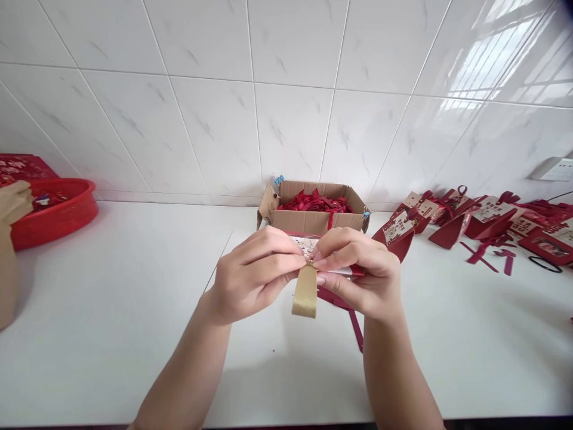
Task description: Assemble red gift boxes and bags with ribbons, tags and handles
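Note:
A folded gold ribbon point(304, 297) hangs down between my hands in the middle of the view. My left hand point(257, 272) pinches its upper end from the left, fingertips pressed together. From the other side my right hand point(358, 269) is closed on the same spot, thumb below and fingers above. Just behind the fingertips shows a red and white printed gift box point(307, 245), mostly hidden by the hands. Under the right hand, a dark red ribbon point(356, 329) trails over the white table. What exactly lies between the fingertips is covered.
A cardboard box point(308, 222) of red ribbons stands against the tiled wall. Several red gift boxes point(490, 215) crowd the right side, near ribbon scraps point(486, 254) and a black ring point(545, 264). At left are a red plastic basin point(67, 215) and a beige object point(6, 269).

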`<move>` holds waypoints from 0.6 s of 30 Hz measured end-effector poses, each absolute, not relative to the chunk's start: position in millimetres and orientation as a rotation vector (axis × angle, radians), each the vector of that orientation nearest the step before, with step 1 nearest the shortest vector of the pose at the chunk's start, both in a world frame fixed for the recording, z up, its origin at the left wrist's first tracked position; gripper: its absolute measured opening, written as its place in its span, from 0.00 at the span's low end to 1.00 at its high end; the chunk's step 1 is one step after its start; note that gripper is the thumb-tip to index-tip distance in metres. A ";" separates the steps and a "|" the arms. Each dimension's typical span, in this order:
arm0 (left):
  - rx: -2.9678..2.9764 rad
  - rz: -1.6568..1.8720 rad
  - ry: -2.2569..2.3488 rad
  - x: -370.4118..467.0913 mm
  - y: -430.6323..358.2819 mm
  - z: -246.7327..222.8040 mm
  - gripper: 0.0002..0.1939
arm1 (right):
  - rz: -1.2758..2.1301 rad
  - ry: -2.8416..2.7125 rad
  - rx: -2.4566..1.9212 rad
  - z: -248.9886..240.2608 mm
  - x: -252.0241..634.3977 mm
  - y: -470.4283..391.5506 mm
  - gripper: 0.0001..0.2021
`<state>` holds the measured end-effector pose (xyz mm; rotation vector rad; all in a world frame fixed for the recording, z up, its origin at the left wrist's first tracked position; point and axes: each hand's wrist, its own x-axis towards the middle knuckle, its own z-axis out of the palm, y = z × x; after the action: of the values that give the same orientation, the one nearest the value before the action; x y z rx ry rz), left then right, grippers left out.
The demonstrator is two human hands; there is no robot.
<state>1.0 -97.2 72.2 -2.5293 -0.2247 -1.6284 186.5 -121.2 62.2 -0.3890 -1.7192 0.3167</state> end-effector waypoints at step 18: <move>-2.787 -1.752 -0.647 5.0 -98.5 73.0 0.06 | 0.434 -1.628 -0.573 56.0 180.4 -114.7 0.03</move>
<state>5.0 -98.5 73.0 -2.7866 -0.6467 -1.7522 180.4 -114.7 56.0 -0.5726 -1.6276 0.4343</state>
